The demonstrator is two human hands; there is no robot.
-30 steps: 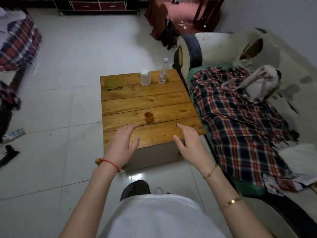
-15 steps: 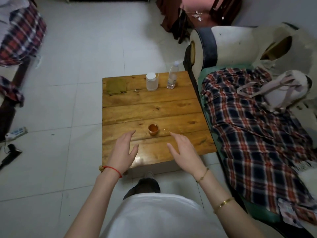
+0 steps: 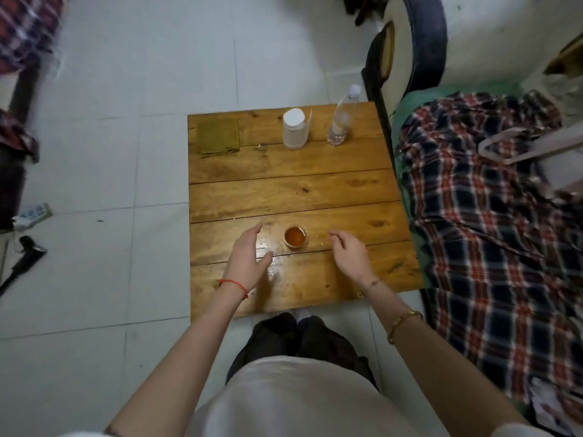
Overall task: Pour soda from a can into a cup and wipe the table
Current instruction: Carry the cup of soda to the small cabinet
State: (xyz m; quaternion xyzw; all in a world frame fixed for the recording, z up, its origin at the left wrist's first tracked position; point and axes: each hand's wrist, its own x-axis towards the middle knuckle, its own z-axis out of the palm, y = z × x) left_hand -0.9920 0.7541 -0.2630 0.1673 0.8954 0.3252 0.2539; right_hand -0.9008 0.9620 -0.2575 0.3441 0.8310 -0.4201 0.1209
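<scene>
A small clear cup point(image 3: 295, 236) holding amber liquid stands on the wooden table point(image 3: 284, 190) near its front. My left hand point(image 3: 249, 259) hovers just left of the cup with fingers straight, holding nothing. To the cup's right my right hand point(image 3: 350, 255) hangs with loosely curled fingers, also holding nothing. At the table's far left corner lies a folded olive cloth point(image 3: 218, 135). A white-capped container point(image 3: 295, 128) and a clear plastic bottle point(image 3: 341, 119) stand at the far edge. A wet sheen shows on the wood in front of the cup.
A sofa with a plaid blanket point(image 3: 492, 222) and a white bag point(image 3: 536, 146) runs along the table's right side. Grey tile floor point(image 3: 110, 184) lies to the left, with a remote point(image 3: 33, 213) and a dark tool point(image 3: 25, 257) on it.
The camera has tilted down and come closer to the table. Both hands have moved forward over the tabletop to either side of the cup; the right hand's fingers have curled.
</scene>
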